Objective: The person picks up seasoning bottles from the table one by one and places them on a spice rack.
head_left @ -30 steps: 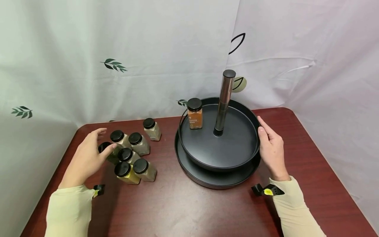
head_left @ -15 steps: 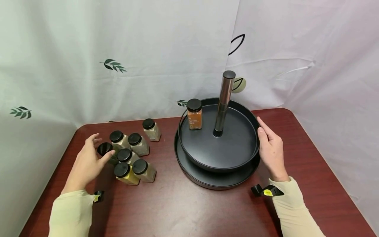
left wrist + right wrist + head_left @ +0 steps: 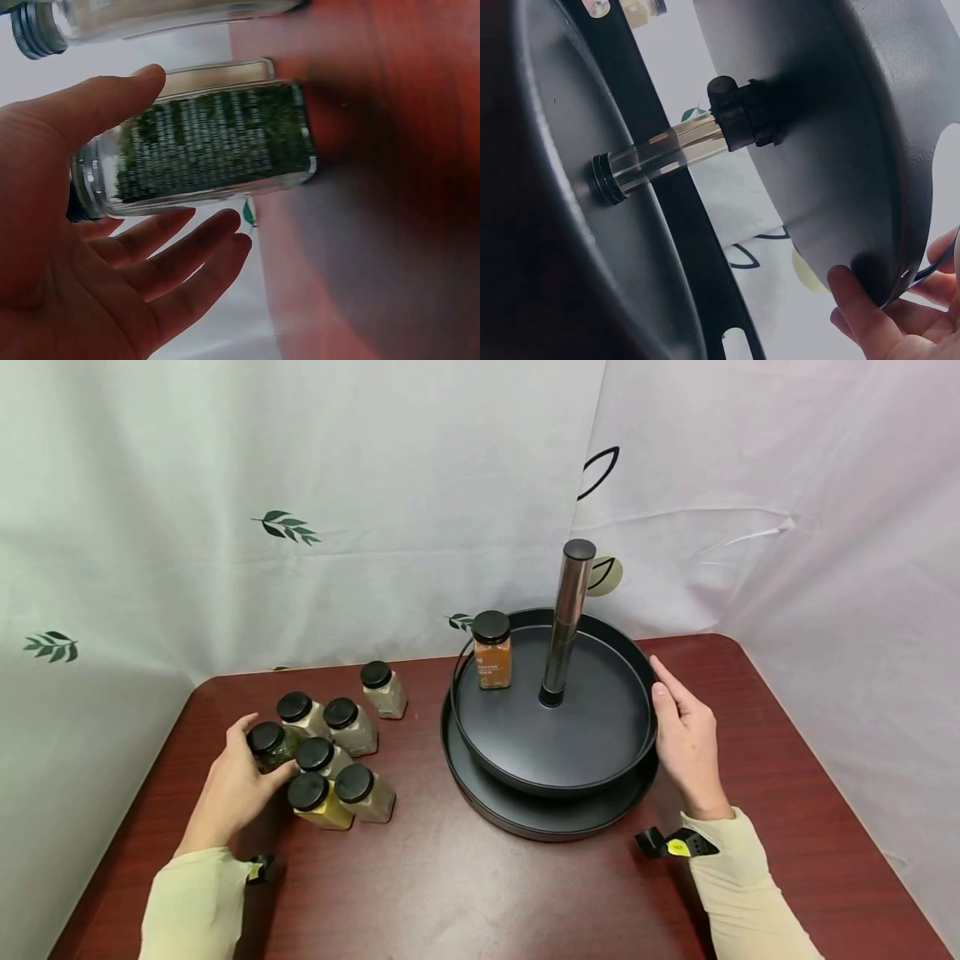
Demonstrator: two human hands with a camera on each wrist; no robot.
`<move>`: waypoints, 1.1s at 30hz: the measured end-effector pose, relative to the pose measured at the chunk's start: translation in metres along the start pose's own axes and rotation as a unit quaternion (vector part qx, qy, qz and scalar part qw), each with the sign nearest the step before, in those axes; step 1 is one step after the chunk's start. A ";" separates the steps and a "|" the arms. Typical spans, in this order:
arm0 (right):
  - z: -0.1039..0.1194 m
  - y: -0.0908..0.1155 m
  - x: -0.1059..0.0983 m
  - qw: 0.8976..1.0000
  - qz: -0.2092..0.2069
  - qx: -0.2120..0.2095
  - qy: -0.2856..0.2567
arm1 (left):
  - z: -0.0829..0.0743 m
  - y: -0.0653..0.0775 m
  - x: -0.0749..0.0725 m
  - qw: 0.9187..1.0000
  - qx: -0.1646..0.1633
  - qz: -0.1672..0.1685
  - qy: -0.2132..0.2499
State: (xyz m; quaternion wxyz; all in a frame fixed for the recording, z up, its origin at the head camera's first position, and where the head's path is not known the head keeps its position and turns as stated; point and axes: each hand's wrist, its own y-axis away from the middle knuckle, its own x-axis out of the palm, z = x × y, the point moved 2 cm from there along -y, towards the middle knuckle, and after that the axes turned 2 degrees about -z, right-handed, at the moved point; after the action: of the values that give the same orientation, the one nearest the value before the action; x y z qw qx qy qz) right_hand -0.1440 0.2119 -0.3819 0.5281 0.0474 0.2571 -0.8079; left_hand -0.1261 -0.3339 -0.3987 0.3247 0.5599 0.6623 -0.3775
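Green-filled jar [image 3: 214, 142], white print [image 3: 196, 140] illegible

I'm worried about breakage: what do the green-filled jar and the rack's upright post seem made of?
The green-filled jar: likely glass, possibly clear plastic; glossy, see-through sides with bright edges. The post: probably polished metal, given its mirror-like sheen.

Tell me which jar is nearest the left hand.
The jar with dark green contents, leftmost of all: it alone stands between the thumb and fingers of the left hand.
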 end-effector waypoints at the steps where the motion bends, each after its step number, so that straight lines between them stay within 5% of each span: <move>1: 0.000 0.000 0.000 1.000 0.000 -0.001 -0.001 | 0.001 0.000 0.001 1.000 -0.003 0.000 0.000; 14: 0.002 0.000 0.001 1.000 0.007 0.009 -0.007 | 0.009 0.004 0.015 0.998 -0.033 -0.060 0.011; 22: 0.001 0.000 0.000 1.000 0.007 0.013 -0.009 | 0.009 0.004 0.019 0.995 -0.062 -0.065 0.050; 33: 0.000 -0.001 0.001 1.000 0.003 0.008 -0.009 | 0.005 0.005 0.018 0.993 -0.071 -0.086 0.040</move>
State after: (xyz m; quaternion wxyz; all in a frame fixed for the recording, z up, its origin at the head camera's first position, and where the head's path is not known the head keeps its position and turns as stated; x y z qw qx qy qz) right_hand -0.1451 0.2110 -0.3821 0.5327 0.0454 0.2455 -0.8087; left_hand -0.1243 -0.3293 -0.4170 0.3030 0.4908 0.7456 -0.3338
